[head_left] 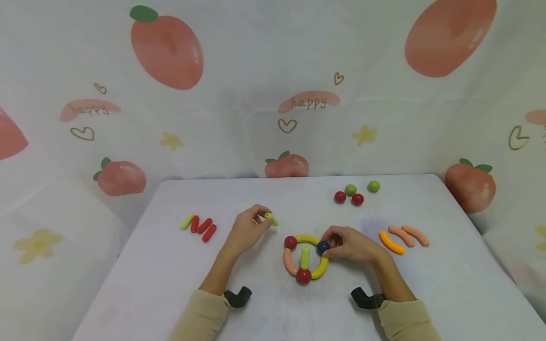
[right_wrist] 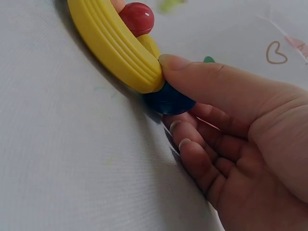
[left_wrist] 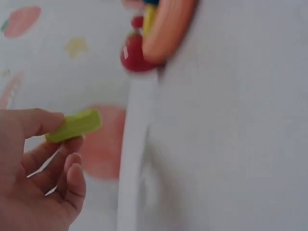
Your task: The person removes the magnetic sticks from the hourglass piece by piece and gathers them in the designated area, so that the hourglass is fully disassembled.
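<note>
Between thumb and fingers, the left hand (head_left: 249, 230) (left_wrist: 41, 168) pinches a short light-green stick (head_left: 271, 219) (left_wrist: 76, 125), held up off the table behind the ring. The right hand (head_left: 351, 244) (right_wrist: 236, 130) grips a dark blue ball (head_left: 323, 246) (right_wrist: 169, 99) at the ring's right side. Yellow curved pieces (head_left: 308, 239) (right_wrist: 115, 43) meet that ball. A red ball (head_left: 290, 242) sits at the ring's upper left, another red ball (head_left: 304, 276) at its front, with an orange-pink curved piece (head_left: 289, 262) between them. Inside the ring, a green stick (head_left: 304, 258) touches the front ball.
Left on the white table (head_left: 141, 284) lie a green stick (head_left: 186, 221) and several red sticks (head_left: 204, 225). At the back right are red balls (head_left: 357, 199) and green balls (head_left: 373, 186). Orange and pink curved pieces (head_left: 391, 243) lie right of the right hand.
</note>
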{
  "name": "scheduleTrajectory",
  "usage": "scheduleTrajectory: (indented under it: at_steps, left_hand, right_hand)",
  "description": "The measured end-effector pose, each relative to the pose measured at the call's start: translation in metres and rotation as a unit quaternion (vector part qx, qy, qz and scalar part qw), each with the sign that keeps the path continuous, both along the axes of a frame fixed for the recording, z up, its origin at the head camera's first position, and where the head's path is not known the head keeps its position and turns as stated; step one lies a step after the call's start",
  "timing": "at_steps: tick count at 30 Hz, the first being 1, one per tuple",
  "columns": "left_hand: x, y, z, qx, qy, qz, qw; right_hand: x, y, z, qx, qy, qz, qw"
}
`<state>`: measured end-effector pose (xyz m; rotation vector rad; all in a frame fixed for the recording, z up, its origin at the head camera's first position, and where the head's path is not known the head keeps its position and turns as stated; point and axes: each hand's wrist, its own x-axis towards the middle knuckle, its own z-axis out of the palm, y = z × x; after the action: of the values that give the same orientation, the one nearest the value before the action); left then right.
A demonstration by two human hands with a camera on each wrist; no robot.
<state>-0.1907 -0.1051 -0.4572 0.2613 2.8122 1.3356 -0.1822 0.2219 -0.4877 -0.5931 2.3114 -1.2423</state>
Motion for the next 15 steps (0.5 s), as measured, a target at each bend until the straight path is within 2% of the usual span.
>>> scheduleTrajectory:
  at_steps: [3,6,8,10,15]
  left_hand:
    - [-0.001,-0.030,-0.001,-0.053,-0.003,0.059,0.9968]
    - [0.001,-0.053,0.001,-0.110,-0.031,0.089,0.9894]
    - [0.002,-0.063,0.002,-0.146,-0.042,0.098,0.9835]
    - [0.001,-0.070,0.003,-0.178,-0.037,0.098,0.9785]
    - [-0.002,-0.077,0.004,-0.244,0.012,0.104,0.9641]
  right_hand:
    - [0.000,0.000,0.000,0.002,-0.002,-0.002,1.0000]
    - [0.001,0.000,0.000,0.000,-0.001,0.001,1.0000]
    - [0.001,0.000,0.000,-0.001,-0.003,-0.002,1.0000]
    - [0.001,0.000,0.001,-0.003,-0.004,-0.002,1.0000]
    - [0.001,-0.001,0.001,-0.010,-0.010,-0.002,0.9999]
